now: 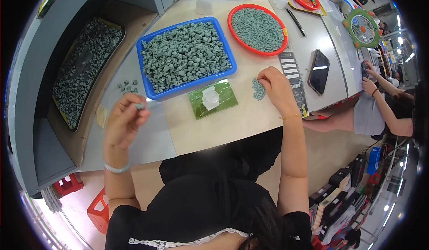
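Observation:
My left hand (121, 124) is raised over the near left of the table, pinching a small grey-green stone (139, 106) between thumb and fingers. Several loose stones (128, 87) lie just beyond it. Farther right, my right hand (278, 89) has its fingertips pressed together at a little heap of tiny green pieces (258, 91); whatever they grip is hidden. Between the hands lies a glossy green card (229, 99) bearing a white translucent lump (210, 98). Behind that, a blue tray (190, 83) is full of grey-green stones (183, 53). A round red tray (263, 52) holds smaller green pieces (257, 29).
A grey cabinet (40, 49) at left houses a dark tray of stones (91, 62). A white squeeze bottle (204, 3) stands behind the blue tray. On the right lie a phone (318, 71), a label strip (291, 71) and a slim black tool (296, 23). Another person (380, 102) sits beyond.

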Tool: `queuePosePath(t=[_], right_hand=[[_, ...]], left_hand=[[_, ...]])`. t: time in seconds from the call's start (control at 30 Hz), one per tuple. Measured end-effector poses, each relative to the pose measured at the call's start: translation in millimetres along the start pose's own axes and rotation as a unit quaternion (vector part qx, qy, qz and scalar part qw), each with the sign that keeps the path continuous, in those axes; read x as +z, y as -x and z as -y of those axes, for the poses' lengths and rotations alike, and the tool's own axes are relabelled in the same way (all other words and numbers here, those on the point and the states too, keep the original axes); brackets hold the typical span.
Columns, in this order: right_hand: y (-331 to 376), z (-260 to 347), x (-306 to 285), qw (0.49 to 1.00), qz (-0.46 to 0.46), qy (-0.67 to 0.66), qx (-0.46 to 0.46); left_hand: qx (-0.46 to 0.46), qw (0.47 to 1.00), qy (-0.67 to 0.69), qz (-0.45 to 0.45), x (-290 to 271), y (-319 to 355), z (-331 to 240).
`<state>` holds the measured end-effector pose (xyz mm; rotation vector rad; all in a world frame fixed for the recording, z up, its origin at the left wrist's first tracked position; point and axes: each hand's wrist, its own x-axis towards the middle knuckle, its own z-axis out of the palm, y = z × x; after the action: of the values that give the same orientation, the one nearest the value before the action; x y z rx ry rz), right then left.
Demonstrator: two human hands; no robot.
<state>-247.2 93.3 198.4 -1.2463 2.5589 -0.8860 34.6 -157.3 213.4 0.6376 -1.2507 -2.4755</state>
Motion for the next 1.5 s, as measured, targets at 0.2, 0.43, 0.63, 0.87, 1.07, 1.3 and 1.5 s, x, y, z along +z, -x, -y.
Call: queuePosePath(t=[0.2, 0.43, 0.63, 0.87, 1.07, 1.3, 1.5], right_hand=[[16.6, 34.0, 16.2, 0.958, -0.034, -0.273, 0.082], [53.4, 101.5, 69.0, 0.779, 0.108, -0.604, 0.129], [62.8, 125.0, 97.3, 0.795, 0.051, -0.604, 0.033], [65.8, 131.9, 92.1, 0.862, 0.076, -0.500, 0.032], [58.9, 128.3, 90.9, 0.929, 0.036, -0.346, -0.129], [63.0, 128.6, 98.6, 0.935, -0.035, -0.340, -0.097], [52.2, 116.7, 84.2, 0.946, 0.023, -0.240, -0.218]], left_hand=[[-0.137, 0.971, 0.191, 0.039, 27.7, 13.7, 33.4], [0.027, 0.995, -0.066, 0.072, 52.4, 6.9, 63.1], [0.107, 0.973, -0.195, 0.053, 53.9, 8.8, 68.4], [0.038, 0.988, -0.099, 0.111, 37.6, 14.6, 64.2], [-0.080, 0.976, -0.044, 0.200, 27.9, 12.5, 52.5], [-0.061, 0.983, -0.008, 0.175, 31.4, 8.6, 62.3], [-0.092, 0.970, -0.067, 0.217, 26.1, 2.3, 52.6]])
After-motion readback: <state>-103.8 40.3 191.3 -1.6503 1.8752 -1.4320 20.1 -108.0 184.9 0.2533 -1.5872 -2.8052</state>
